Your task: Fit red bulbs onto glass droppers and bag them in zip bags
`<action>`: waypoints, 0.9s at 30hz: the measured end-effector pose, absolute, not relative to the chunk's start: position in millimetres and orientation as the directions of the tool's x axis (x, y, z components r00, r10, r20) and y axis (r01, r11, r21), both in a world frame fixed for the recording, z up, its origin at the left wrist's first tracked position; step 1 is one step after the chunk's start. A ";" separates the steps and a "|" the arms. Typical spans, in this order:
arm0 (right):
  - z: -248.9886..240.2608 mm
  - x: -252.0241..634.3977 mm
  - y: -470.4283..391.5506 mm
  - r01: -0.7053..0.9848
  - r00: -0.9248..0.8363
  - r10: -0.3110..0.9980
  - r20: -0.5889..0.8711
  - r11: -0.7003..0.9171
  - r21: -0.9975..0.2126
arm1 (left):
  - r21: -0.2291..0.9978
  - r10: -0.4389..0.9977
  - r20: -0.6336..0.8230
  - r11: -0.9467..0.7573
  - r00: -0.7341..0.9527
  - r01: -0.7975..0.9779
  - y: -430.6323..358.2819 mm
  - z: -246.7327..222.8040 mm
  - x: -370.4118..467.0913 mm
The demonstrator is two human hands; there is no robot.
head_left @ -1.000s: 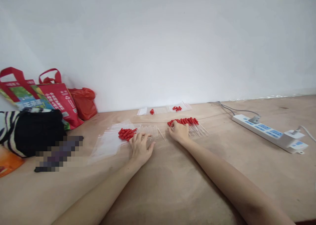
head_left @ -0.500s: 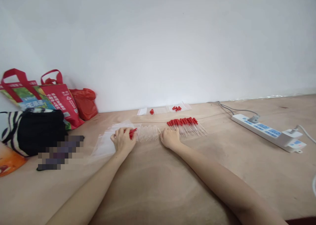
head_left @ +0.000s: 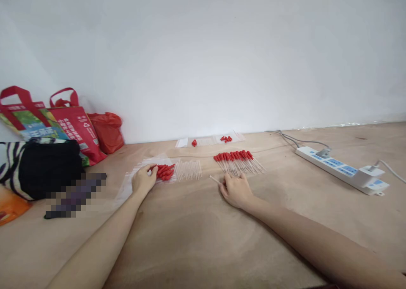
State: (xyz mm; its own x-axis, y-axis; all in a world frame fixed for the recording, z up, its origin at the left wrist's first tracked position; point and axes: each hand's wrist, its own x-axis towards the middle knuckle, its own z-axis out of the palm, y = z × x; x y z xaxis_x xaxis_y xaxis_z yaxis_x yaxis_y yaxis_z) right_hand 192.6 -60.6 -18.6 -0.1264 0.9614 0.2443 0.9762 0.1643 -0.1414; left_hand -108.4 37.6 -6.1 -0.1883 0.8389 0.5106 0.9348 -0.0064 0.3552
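Note:
My left hand (head_left: 145,180) is closed at the left edge of a pile of red pieces (head_left: 165,172); what its fingertips pinch is too small to make out. The pile lies on clear plastic bags (head_left: 125,186). My right hand (head_left: 235,190) is closed on a thin white stick (head_left: 215,179), whose tip points left. Between the hands, a row of plain white sticks (head_left: 189,170) lies on the table. Behind my right hand is a row of sticks with red tops (head_left: 234,156).
Small bags with red pieces (head_left: 226,139) lie near the wall. A white power strip (head_left: 341,169) with plugs and cables is at the right. Shopping bags (head_left: 78,130), a red plastic bag (head_left: 107,132), a black bag (head_left: 50,166) and a pixelated dark object (head_left: 76,196) are at the left.
My left hand has moved left, uncovering the red pile. My right hand has moved right and nearer to me, away from the plain sticks, with one stick now showing in its fingers.

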 end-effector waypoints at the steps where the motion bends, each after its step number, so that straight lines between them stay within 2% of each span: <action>1: -19.8 198.6 -65.4 0.970 -0.139 0.958 0.252 0.182 -0.158 | 0.365 0.837 0.509 -0.001 -0.199 0.931 38.1 -5.6 -108.7; 6: -22.9 220.5 -78.3 0.937 -0.177 0.944 0.277 0.248 -0.246 | 0.379 0.810 0.544 -0.002 -0.221 0.925 38.2 -2.2 -108.3; 14: -21.5 215.8 -76.2 0.927 -0.136 0.950 0.282 0.222 -0.303 | 0.334 0.816 0.563 -0.082 -0.129 0.939 39.1 -1.6 -102.2; 22: -19.9 212.7 -74.1 0.939 -0.089 0.965 0.246 0.164 -0.302 | 0.421 0.787 0.582 -0.077 -0.204 0.904 38.6 -4.6 -99.4; 27: -18.8 212.5 -73.5 0.938 -0.092 0.967 0.237 0.164 -0.305 | 0.483 0.717 0.639 -0.090 -0.280 0.871 37.5 -1.9 -98.1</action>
State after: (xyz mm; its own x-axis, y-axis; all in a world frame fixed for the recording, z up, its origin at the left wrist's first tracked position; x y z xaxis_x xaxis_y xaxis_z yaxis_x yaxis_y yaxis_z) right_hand 212.5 -73.5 -18.8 -0.0918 0.9672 0.2369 0.9380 0.1639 -0.3054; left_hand -98.1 37.5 -1.9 -0.2802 0.7166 0.6387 0.8712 -0.0896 0.4827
